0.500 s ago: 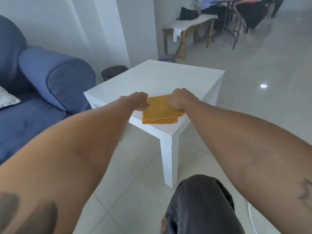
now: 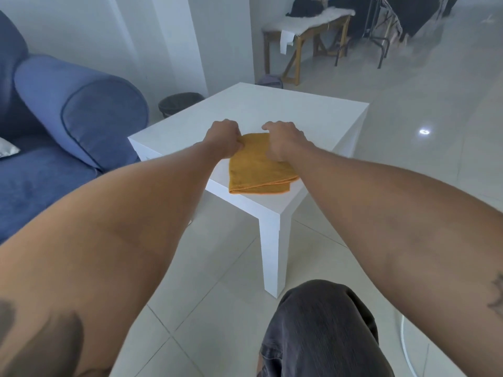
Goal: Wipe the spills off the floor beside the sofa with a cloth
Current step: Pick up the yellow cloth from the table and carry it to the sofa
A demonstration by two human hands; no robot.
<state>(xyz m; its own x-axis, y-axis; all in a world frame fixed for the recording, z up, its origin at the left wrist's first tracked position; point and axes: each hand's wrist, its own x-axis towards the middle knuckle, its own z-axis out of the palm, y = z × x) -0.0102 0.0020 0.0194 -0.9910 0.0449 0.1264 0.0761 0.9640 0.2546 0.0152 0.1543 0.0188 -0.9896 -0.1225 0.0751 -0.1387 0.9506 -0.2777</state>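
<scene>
A folded orange cloth (image 2: 258, 170) lies on the near corner of a low white table (image 2: 275, 110). My left hand (image 2: 224, 138) pinches the cloth's far left corner with closed fingers. Over the far right part of the cloth, my right hand (image 2: 284, 141) grips it with curled fingers. The blue sofa (image 2: 68, 131) stands to the left of the table. The pale tiled floor (image 2: 212, 268) between sofa and table shows no spill that I can make out.
A dark round bin (image 2: 178, 103) sits behind the table by the wall. A wooden bench (image 2: 307, 31) and dark folding furniture stand at the back right. My knee in dark trousers (image 2: 324, 330) is at the bottom. Open tiled floor spreads to the right.
Both hands have shifted a little toward the far edge of the cloth and tightened on it. The cloth still lies on the table.
</scene>
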